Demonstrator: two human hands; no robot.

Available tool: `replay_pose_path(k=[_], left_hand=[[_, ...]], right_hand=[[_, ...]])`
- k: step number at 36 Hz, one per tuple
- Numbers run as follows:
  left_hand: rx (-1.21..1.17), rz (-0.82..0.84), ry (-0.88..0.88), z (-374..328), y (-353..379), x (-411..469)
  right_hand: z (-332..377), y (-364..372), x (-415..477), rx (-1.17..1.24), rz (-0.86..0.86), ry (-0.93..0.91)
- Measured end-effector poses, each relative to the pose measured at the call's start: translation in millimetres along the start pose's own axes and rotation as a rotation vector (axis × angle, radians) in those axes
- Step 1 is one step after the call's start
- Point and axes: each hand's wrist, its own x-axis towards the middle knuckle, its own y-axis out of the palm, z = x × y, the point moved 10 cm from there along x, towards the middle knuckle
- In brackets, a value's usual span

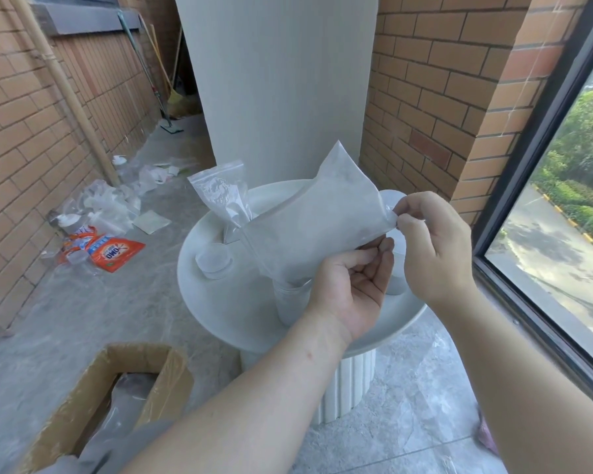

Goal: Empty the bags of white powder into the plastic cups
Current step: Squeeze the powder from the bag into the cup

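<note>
Pinching from below, my left hand (353,285) holds the lower edge of a large clear plastic bag of white powder (315,227), while my right hand (432,248) nips its end corner between thumb and fingertips. I see the bag hang tilted above the round white pedestal table (192,285), its low corner at the mouth of a tall translucent plastic cup (291,302) standing on that table. A smaller clear zip bag (220,196) stands upright at the table's far side.

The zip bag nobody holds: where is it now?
Head view, left of centre: the zip bag stands upright at the far side of the round white table, base hidden behind the held bag, beyond the short clear cup.
</note>
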Motion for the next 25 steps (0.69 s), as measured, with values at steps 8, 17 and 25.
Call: replay_pose_path(k=[8,17,25], left_hand=[[-0.035,0.026,0.003,-1.5,2.4,0.2],[-0.049,0.019,0.006,0.4,1.1,1.8],[-0.049,0.028,0.002,0.3,-0.1,3.9]], right_hand=[[9.2,3.0,-3.9,-0.047,0.009,-0.136],[7.5,3.6,-6.2,-0.108,-0.001,-0.163],[2.5,9.4,-7.2,-0.138,0.018,-0.124]])
